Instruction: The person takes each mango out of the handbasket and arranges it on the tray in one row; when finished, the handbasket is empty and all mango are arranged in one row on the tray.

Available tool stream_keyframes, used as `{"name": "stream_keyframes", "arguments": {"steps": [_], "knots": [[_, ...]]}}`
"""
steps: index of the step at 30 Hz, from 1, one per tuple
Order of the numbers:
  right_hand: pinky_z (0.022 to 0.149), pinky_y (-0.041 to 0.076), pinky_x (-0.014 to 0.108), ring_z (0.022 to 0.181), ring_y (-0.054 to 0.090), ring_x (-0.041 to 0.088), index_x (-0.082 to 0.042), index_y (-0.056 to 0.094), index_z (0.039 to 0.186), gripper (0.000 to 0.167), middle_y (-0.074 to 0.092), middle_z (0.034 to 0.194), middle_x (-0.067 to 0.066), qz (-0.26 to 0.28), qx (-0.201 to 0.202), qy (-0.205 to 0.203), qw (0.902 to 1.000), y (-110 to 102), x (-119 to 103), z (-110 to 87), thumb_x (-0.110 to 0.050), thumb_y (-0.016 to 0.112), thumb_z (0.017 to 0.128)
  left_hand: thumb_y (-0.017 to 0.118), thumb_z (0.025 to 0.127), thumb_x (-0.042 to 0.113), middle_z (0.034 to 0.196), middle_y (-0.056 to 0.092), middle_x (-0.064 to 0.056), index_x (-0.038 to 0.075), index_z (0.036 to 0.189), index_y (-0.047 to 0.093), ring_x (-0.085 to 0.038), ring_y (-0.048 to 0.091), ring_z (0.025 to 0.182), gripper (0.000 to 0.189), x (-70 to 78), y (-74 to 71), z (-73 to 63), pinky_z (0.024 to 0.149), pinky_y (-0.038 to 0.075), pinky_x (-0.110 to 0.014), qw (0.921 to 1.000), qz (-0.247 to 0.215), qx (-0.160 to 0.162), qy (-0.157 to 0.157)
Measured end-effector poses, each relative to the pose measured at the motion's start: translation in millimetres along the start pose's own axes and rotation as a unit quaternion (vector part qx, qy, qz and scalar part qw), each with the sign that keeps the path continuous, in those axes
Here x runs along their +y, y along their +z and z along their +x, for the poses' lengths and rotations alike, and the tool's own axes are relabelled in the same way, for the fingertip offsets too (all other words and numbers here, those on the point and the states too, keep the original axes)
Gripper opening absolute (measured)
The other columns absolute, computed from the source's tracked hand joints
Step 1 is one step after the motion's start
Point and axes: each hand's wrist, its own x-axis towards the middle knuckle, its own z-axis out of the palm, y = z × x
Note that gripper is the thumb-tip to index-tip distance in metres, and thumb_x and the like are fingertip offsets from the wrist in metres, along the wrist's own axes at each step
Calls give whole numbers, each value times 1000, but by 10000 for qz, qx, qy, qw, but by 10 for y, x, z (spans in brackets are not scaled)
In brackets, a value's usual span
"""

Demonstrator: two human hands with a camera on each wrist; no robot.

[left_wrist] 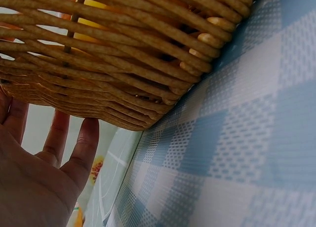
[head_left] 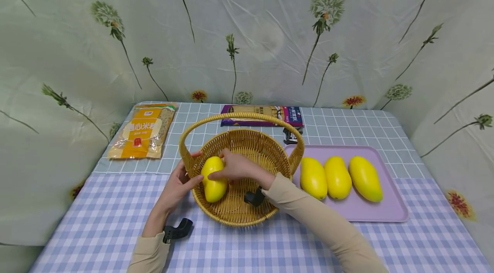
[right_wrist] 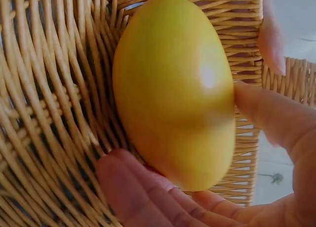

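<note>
A wicker basket point(head_left: 266, 153) with a tall arched handle stands on the cloth, and a yellow mango point(head_left: 214, 189) lies inside against its left wall. My right hand point(head_left: 236, 166) reaches into the basket and holds this mango point(right_wrist: 173, 89), thumb on one side and fingers on the other in the right wrist view. At the left rim, my left hand point(head_left: 179, 185) grips the basket, its thumb over the edge. From the left wrist view, the fingers of that hand point(left_wrist: 39, 172) rest along the outside of the weave point(left_wrist: 113, 64).
On the right, a purple tray point(head_left: 393, 204) carries three more mangoes point(head_left: 337, 178), partly behind the basket and right sleeve. An orange-and-clear food bag point(head_left: 143, 131) lies back left. Behind the basket are a purple pasta packet point(head_left: 262, 114) and a small black packet point(head_left: 291, 136).
</note>
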Motion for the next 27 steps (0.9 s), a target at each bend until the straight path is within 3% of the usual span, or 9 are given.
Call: {"name": "stream_keyframes", "arguments": {"steps": [5,10,17,27], "knots": [[59,55,38,63,64,31,-3,41,131,69,59,88,8,781,-243,131,9966,15,34,27,-34,76,80,61,90,-1,148,33,-10,7,143,35,-27,38,128,60,-2,-1,-3,98,37,-24,10000,-14,-11,12],[60,55,42,64,64,34,-5,41,131,67,59,91,9,1113,-426,191,9927,24,60,63,-35,75,82,60,90,-3,148,33,-12,6,143,35,-27,37,129,59,-11,-8,-3,99,36,-24,9999,-86,-19,79],[65,55,43,70,62,30,-5,41,128,62,57,95,10,1364,-586,249,9886,16,100,96,-29,76,82,59,90,-4,148,33,-12,4,142,35,-28,38,128,58,-19,-6,-5,99,37,-25,9999,-137,-24,97],[71,54,40,78,58,21,-8,41,124,60,54,101,9,1226,-669,211,9900,-48,113,43,-25,77,80,61,90,-1,149,33,-10,7,143,35,-31,36,130,59,4,-1,-5,98,37,-26,10000,-27,-18,26]]}}
